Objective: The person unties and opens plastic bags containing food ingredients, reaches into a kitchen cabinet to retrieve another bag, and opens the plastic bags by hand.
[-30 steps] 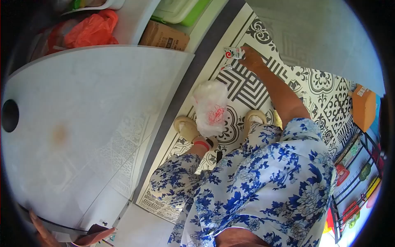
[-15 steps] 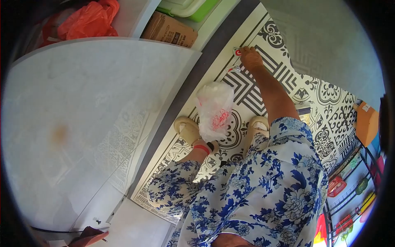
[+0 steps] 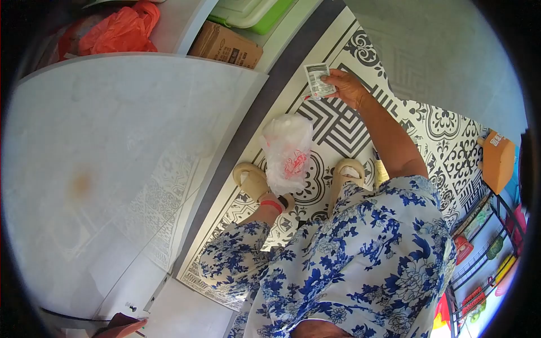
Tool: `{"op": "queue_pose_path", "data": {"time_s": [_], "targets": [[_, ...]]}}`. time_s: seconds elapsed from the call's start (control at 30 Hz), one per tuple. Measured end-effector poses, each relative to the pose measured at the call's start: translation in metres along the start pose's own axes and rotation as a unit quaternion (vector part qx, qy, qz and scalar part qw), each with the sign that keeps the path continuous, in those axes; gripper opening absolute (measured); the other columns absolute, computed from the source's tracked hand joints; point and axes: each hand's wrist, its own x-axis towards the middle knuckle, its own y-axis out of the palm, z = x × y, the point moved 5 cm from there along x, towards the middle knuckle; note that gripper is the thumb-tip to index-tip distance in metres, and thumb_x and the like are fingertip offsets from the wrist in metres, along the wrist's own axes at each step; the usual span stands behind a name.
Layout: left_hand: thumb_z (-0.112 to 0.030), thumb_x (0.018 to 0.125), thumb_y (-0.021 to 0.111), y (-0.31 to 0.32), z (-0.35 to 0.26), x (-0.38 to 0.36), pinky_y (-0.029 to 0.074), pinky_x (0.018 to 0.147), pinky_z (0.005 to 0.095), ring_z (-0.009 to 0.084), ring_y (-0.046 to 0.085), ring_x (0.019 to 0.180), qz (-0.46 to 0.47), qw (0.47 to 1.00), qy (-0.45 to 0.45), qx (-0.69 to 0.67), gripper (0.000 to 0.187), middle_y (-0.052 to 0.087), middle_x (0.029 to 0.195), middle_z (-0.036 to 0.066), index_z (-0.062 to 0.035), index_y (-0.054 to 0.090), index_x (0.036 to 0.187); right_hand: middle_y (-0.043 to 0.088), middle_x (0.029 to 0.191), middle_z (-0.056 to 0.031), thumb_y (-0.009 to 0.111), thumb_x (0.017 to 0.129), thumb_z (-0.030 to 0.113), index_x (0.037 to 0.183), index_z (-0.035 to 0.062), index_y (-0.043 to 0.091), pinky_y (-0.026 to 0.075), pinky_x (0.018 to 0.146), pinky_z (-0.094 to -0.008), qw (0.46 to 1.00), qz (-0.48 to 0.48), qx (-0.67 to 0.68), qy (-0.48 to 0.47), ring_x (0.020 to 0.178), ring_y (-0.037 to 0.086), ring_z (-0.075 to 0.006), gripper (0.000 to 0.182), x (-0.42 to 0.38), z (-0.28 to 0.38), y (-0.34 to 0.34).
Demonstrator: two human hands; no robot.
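My right hand (image 3: 348, 89) grips a small flat white packet (image 3: 319, 80) with fine printing, thumb on top, above the patterned floor. Partly hidden behind this packet, a small item with a red mark (image 3: 307, 97) shows. Lower down, my left hand (image 3: 285, 201), with a red band at the wrist, is at the near end of a translucent plastic bag (image 3: 286, 147) with red print. The bag covers its fingers, which look closed on it. The bag hangs between two beige slippers (image 3: 252, 179), overlapping the left one.
On the left stands a large pale door panel (image 3: 129, 169). Behind it are a red plastic bag (image 3: 121, 31), a cardboard box (image 3: 226, 46) and a green-and-white container (image 3: 253, 14). To the right are an orange box (image 3: 499, 160) and a wire rack (image 3: 479, 253).
My right hand has picked the packet up from the floor near the dark border and brought it slightly nearer, face up. My left hand and the bag have barely moved.
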Motion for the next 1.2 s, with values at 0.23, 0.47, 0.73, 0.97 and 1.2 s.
{"op": "queue_pose_path", "data": {"time_s": [0.23, 0.47, 0.73, 0.97, 1.2], "targets": [[-0.04, 0.07, 0.076, 0.017, -0.017, 0.002, 0.042, 0.096, 0.0502, 0.0368, 0.045, 0.117, 0.005, 0.988, 0.078, 0.135, 0.096, 0.039, 0.131, 0.026, 0.0012, 0.021, 0.137, 0.063, 0.101, -0.0096, 0.063, 0.083, 0.011, 0.109, 0.0013, 0.056, 0.047, 0.092, -0.036, 0.996, 0.036, 0.083, -0.019, 0.095, 0.062, -0.0194, 0.03, -0.021, 0.01, 0.025], [-0.037, 0.069, 0.078, 0.026, -0.015, 0.003, 0.042, 0.096, 0.051, 0.0356, 0.045, 0.118, -0.01, 0.987, 0.14, 0.073, 0.096, 0.038, 0.132, 0.026, 0.0013, 0.023, 0.137, 0.064, 0.09, -0.008, 0.062, 0.083, 0.013, 0.098, 0.0008, 0.059, 0.05, 0.074, -0.0276, 0.994, -0.07, -0.054, -0.067, 0.078, 0.061, -0.0162, 0.02, -0.005, 0.006, -0.012], [-0.029, 0.069, 0.079, 0.011, -0.01, 0.006, 0.043, 0.096, 0.0475, 0.0339, 0.047, 0.116, 0.011, 0.994, 0.1, 0.042, 0.09, 0.039, 0.133, 0.024, 0.0007, 0.025, 0.135, 0.064, 0.083, -0.017, 0.06, 0.077, 0.024, 0.088, 0.0025, 0.062, 0.047, 0.072, -0.0393, 0.818, -0.058, -0.559, -0.12, 0.078, 0.061, -0.0315, 0.024, 0.01, -0.029, -0.008], [-0.018, 0.083, 0.065, -0.014, 0.036, -0.024, 0.042, 0.091, 0.0327, 0.0237, 0.051, 0.108, -0.028, 0.993, -0.11, 0.031, 0.06, 0.053, 0.117, 0.02, -0.0015, 0.037, 0.134, 0.048, 0.117, -0.0151, 0.059, 0.075, 0.009, 0.11, 0.0057, 0.053, 0.045, 0.088, -0.0424, 0.638, -0.131, -0.749, -0.125, 0.108, 0.049, -0.0323, 0.036, 0.05, -0.076, -0.009], [-0.016, 0.074, 0.07, 0.014, -0.026, -0.009, 0.039, 0.092, 0.0368, 0.0269, 0.051, 0.105, 0.019, 0.99, -0.013, 0.136, 0.073, 0.053, 0.114, 0.019, 0.0014, 0.033, 0.134, 0.05, 0.11, -0.0117, 0.056, 0.078, 0.01, 0.096, 0.0058, 0.06, 0.047, 0.082, -0.0394, 0.589, -0.104, -0.794, -0.107, 0.102, 0.052, -0.0273, 0.02, 0.027, -0.064, 0.023]]}}
